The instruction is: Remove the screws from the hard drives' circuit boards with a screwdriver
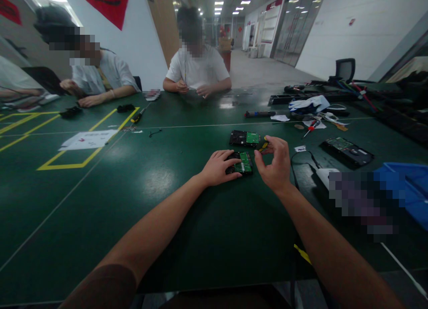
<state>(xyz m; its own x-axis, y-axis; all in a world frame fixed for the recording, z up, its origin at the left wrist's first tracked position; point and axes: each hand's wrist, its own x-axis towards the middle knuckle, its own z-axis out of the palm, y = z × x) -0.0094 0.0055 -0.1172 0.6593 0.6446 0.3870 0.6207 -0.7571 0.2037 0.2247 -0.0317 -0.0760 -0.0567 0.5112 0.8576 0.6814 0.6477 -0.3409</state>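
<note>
My left hand lies flat on a black hard drive with a green circuit board facing up, fingers spread over its left half. My right hand hovers just right of that drive, fingers curled round a screwdriver with a yellow and black handle. A second hard drive, also board side up, lies just behind the first one.
A third drive lies at the right, beside a blue bin and a black cable. Tools, gloves and papers litter the far right. Two people sit across the green table; a paper sheet lies in a yellow-taped box.
</note>
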